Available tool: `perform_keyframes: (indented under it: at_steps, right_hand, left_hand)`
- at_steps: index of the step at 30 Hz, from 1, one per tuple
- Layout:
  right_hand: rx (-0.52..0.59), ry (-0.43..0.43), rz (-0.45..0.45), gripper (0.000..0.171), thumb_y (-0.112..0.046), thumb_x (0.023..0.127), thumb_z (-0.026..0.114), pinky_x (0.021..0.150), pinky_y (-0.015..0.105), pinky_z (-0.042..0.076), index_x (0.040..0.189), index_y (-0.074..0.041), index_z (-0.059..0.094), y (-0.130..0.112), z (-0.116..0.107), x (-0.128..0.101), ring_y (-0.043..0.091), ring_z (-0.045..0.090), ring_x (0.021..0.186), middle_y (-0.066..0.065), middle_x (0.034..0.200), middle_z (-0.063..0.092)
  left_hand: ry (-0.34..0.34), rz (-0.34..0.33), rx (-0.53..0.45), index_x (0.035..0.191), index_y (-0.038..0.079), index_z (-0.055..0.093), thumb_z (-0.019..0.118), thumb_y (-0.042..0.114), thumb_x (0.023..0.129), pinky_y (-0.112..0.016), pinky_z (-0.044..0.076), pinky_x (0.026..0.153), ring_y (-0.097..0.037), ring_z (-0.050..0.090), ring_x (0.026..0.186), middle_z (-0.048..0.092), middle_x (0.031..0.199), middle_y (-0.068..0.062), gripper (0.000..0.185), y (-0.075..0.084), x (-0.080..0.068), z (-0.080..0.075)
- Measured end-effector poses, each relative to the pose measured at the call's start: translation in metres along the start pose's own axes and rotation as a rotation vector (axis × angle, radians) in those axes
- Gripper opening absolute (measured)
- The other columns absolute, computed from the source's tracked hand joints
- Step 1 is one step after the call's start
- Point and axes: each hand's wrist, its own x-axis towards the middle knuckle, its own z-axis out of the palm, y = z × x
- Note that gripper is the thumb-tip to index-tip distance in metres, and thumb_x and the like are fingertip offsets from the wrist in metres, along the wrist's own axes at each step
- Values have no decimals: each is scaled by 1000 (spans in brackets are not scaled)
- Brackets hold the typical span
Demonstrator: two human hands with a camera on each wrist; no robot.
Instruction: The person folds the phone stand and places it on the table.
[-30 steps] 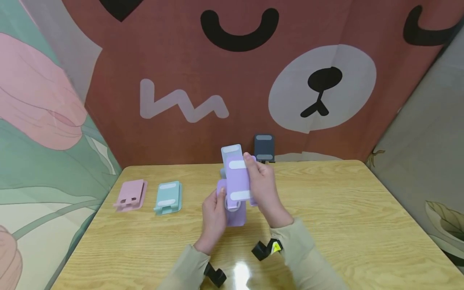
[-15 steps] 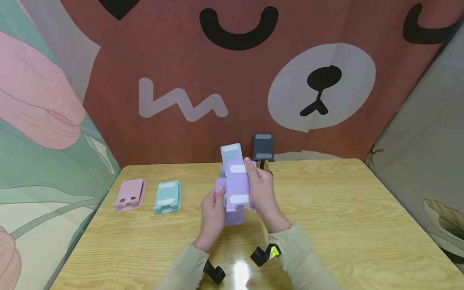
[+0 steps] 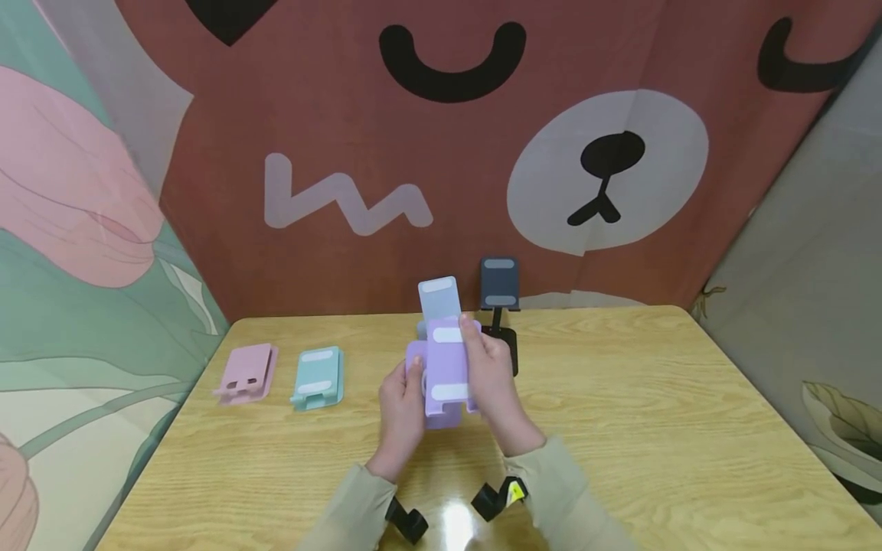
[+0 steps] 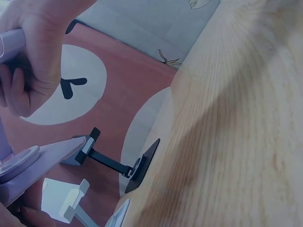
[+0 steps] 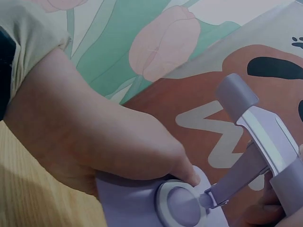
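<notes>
A purple phone stand (image 3: 448, 367) is held up off the table between both hands. My left hand (image 3: 401, 413) grips its base plate, thumb lying over the edge near the round hinge disc (image 5: 182, 205). My right hand (image 3: 498, 386) grips the cradle plate with two pale pads by its right edge, thumb on the front face. In the right wrist view the stand's arm (image 5: 241, 172) is unfolded, joining base and cradle. Just behind the purple stand stands a light blue phone stand (image 3: 439, 297), its lower part hidden.
A dark phone stand (image 3: 499, 283) stands upright at the back of the wooden table (image 3: 620, 428). On the left lie a folded pink stand (image 3: 246, 367) and a folded teal stand (image 3: 319, 375). A printed curtain (image 3: 331, 268) hangs behind the table.
My right hand has moved down with the purple cradle plate, which now covers more of the base. More of the dark stand's post and base shows behind. My left hand has barely moved.
</notes>
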Motion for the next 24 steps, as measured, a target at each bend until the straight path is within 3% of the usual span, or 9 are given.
perform_keyframes:
  at_steps: [16,24]
  right_hand:
    - [-39,-46,58,65,-61,102,48,66,34,54,108,-2,74,13,2,-6,21,64,79,11,92,70]
    - [-7,-43,46,60,-56,104,50,63,33,53,107,-1,74,19,5,-7,20,63,74,10,86,69]
  left_hand:
    - [14,-5,-41,102,-1,72,53,21,108,-28,52,62,-17,63,71,71,81,-7,30,2,0,-1]
    - [29,4,-51,103,-2,72,53,22,108,-27,51,60,-16,61,67,68,78,-6,30,0,0,-2]
